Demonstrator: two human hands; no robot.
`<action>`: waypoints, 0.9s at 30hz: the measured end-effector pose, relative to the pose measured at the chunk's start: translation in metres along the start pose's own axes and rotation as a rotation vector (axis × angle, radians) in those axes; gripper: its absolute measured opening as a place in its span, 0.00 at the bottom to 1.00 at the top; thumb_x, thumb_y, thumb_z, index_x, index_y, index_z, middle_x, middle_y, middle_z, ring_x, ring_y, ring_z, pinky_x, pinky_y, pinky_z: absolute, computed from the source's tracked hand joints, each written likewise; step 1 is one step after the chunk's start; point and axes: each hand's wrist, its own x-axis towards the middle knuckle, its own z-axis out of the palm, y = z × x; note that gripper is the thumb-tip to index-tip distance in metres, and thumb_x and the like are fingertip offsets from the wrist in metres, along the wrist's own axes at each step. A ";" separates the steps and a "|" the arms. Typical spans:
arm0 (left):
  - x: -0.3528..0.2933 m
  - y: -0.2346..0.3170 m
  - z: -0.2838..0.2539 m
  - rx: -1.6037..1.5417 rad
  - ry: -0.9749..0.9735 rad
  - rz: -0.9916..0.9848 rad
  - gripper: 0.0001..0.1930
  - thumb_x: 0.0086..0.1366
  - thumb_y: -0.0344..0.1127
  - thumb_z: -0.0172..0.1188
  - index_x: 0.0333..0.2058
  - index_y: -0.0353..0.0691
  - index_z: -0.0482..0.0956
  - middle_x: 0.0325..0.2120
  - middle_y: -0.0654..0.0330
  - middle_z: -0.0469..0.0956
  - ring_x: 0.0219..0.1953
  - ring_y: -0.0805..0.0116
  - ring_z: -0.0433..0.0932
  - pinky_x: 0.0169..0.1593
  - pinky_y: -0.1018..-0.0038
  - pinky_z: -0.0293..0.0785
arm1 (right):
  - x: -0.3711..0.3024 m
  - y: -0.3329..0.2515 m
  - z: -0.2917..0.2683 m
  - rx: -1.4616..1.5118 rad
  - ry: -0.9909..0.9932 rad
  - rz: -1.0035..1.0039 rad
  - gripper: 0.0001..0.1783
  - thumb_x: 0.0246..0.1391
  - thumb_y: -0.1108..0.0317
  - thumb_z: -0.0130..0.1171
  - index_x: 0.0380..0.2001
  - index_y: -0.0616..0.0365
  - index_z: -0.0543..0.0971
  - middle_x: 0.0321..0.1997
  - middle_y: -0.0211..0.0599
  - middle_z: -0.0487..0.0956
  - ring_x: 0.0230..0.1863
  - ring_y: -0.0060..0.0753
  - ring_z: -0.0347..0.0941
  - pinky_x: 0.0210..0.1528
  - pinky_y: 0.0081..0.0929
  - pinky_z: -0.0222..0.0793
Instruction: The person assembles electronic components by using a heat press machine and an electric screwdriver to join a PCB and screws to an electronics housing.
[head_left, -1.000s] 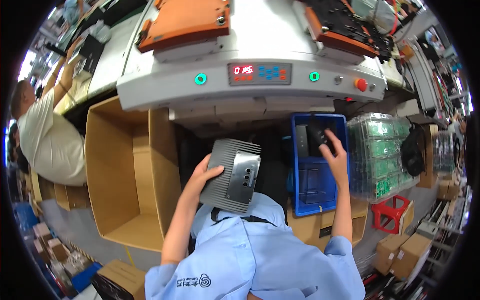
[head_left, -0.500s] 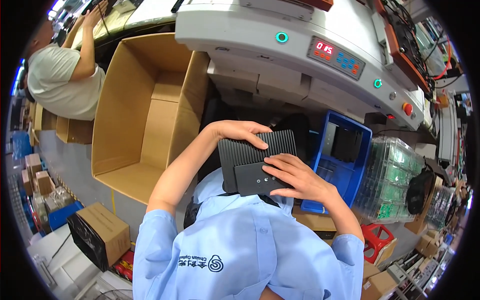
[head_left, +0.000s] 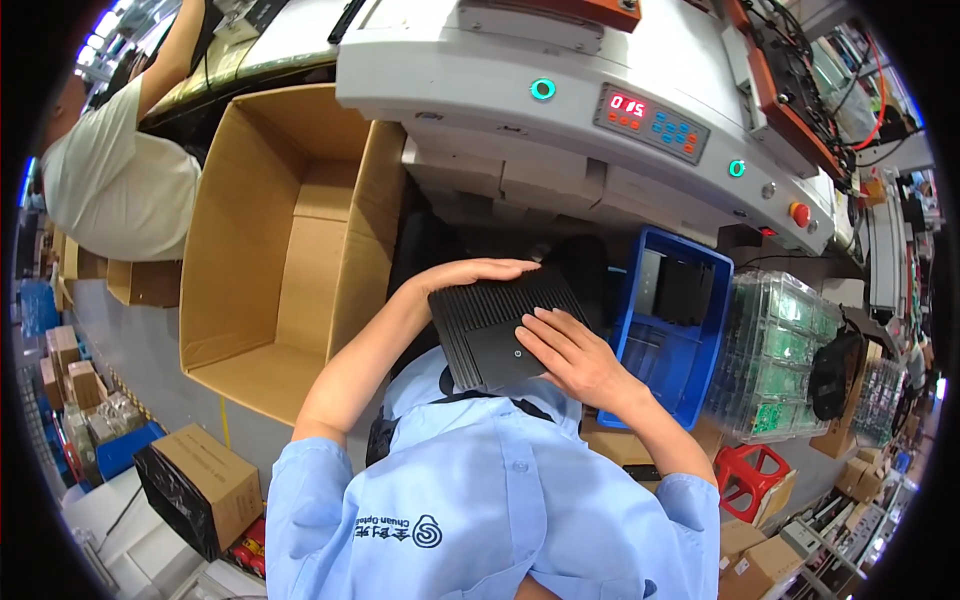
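A black ribbed metal housing (head_left: 474,309) is held low in front of my body, above my lap. A smooth black panel (head_left: 490,352) with a small printed icon lies against its near part. My left hand (head_left: 478,271) holds the housing along its far edge, fingers straight and close together; its thumb is hidden. Across the right part of the panel lies my right hand (head_left: 580,362), fingers pressed on the face and closed over its right side. The right fingers cover part of the panel's face, and the underside of the housing is out of sight.
A large open cardboard box (head_left: 315,250) stands to the left. Ahead is a white machine (head_left: 440,75) with a lit control panel. On the right are a blue bin (head_left: 632,330) with dark parts, clear trays of green boards (head_left: 780,350) and a red stool (head_left: 745,480). A co-worker (head_left: 120,190) sits far left.
The smooth panel has turned and now lies more in line with the ribbed housing. My left fingers have straightened along the far edge. My right hand has moved farther over the panel.
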 end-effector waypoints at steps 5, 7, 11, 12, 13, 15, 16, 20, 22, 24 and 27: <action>-0.015 -0.019 -0.006 -0.385 -0.314 0.122 0.45 0.61 0.73 0.31 0.64 0.42 0.56 0.45 0.43 0.76 0.42 0.58 0.80 0.51 0.66 0.74 | -0.002 0.008 -0.009 0.492 0.181 0.464 0.24 0.53 0.67 0.59 0.53 0.64 0.70 0.45 0.48 0.76 0.46 0.46 0.74 0.48 0.30 0.69; -0.030 -0.015 0.004 -0.165 0.011 -0.036 0.42 0.64 0.68 0.39 0.62 0.36 0.58 0.35 0.48 0.78 0.31 0.62 0.80 0.38 0.72 0.76 | -0.009 0.015 -0.006 0.819 0.250 0.911 0.15 0.64 0.61 0.49 0.43 0.64 0.72 0.37 0.31 0.75 0.36 0.19 0.67 0.40 0.19 0.64; -0.052 -0.017 0.023 0.581 0.428 0.160 0.26 0.71 0.43 0.47 0.61 0.32 0.58 0.28 0.55 0.76 0.26 0.70 0.75 0.36 0.76 0.74 | -0.015 0.016 0.025 1.419 0.682 0.893 0.19 0.65 0.55 0.47 0.43 0.63 0.73 0.40 0.25 0.73 0.44 0.13 0.64 0.48 0.15 0.61; -0.049 -0.022 0.025 0.631 0.435 0.284 0.23 0.70 0.36 0.45 0.60 0.33 0.61 0.29 0.59 0.75 0.29 0.72 0.75 0.39 0.78 0.73 | -0.018 0.015 0.031 1.413 0.685 0.887 0.19 0.65 0.54 0.46 0.45 0.61 0.72 0.42 0.27 0.73 0.44 0.15 0.67 0.48 0.17 0.63; -0.047 -0.023 0.031 0.578 0.425 0.346 0.22 0.69 0.36 0.48 0.59 0.34 0.62 0.32 0.62 0.74 0.33 0.75 0.73 0.40 0.78 0.72 | -0.017 0.013 0.035 1.412 0.679 0.880 0.20 0.65 0.54 0.46 0.47 0.60 0.72 0.43 0.28 0.74 0.44 0.16 0.69 0.48 0.19 0.66; -0.042 -0.021 0.044 0.381 0.442 0.282 0.23 0.64 0.34 0.55 0.57 0.35 0.65 0.37 0.63 0.76 0.38 0.74 0.75 0.43 0.77 0.72 | -0.013 0.005 0.043 1.521 0.677 0.905 0.21 0.65 0.52 0.47 0.48 0.60 0.72 0.46 0.29 0.74 0.46 0.19 0.69 0.51 0.20 0.65; -0.032 -0.027 0.055 0.045 0.420 0.444 0.25 0.58 0.33 0.63 0.54 0.36 0.67 0.42 0.59 0.76 0.44 0.70 0.76 0.47 0.74 0.74 | -0.005 -0.003 0.036 1.573 0.686 0.916 0.22 0.64 0.52 0.47 0.49 0.60 0.72 0.47 0.30 0.74 0.48 0.20 0.69 0.52 0.20 0.64; -0.027 -0.022 0.068 -0.104 0.542 0.360 0.27 0.53 0.30 0.66 0.51 0.31 0.69 0.45 0.53 0.76 0.45 0.62 0.77 0.51 0.68 0.74 | 0.001 -0.006 0.035 1.619 0.705 0.904 0.23 0.65 0.53 0.47 0.52 0.60 0.71 0.51 0.32 0.74 0.51 0.22 0.69 0.54 0.21 0.64; -0.024 -0.024 0.070 -0.106 0.556 0.372 0.26 0.53 0.30 0.66 0.51 0.31 0.69 0.45 0.53 0.76 0.45 0.62 0.77 0.51 0.69 0.74 | -0.006 0.002 0.036 1.625 0.676 0.862 0.21 0.65 0.56 0.46 0.51 0.61 0.71 0.50 0.33 0.75 0.50 0.22 0.70 0.54 0.22 0.66; -0.023 -0.027 0.071 -0.128 0.537 0.404 0.24 0.53 0.31 0.67 0.48 0.34 0.71 0.42 0.57 0.76 0.44 0.68 0.76 0.50 0.72 0.72 | -0.007 0.004 0.030 1.605 0.638 0.837 0.20 0.65 0.57 0.46 0.51 0.62 0.71 0.48 0.34 0.76 0.49 0.22 0.72 0.53 0.23 0.67; -0.018 -0.028 0.069 -0.160 0.552 0.383 0.23 0.54 0.31 0.67 0.48 0.34 0.71 0.42 0.57 0.76 0.44 0.68 0.76 0.50 0.73 0.72 | -0.001 0.005 0.023 1.630 0.648 0.847 0.21 0.65 0.56 0.46 0.50 0.62 0.72 0.49 0.34 0.75 0.49 0.22 0.71 0.53 0.23 0.66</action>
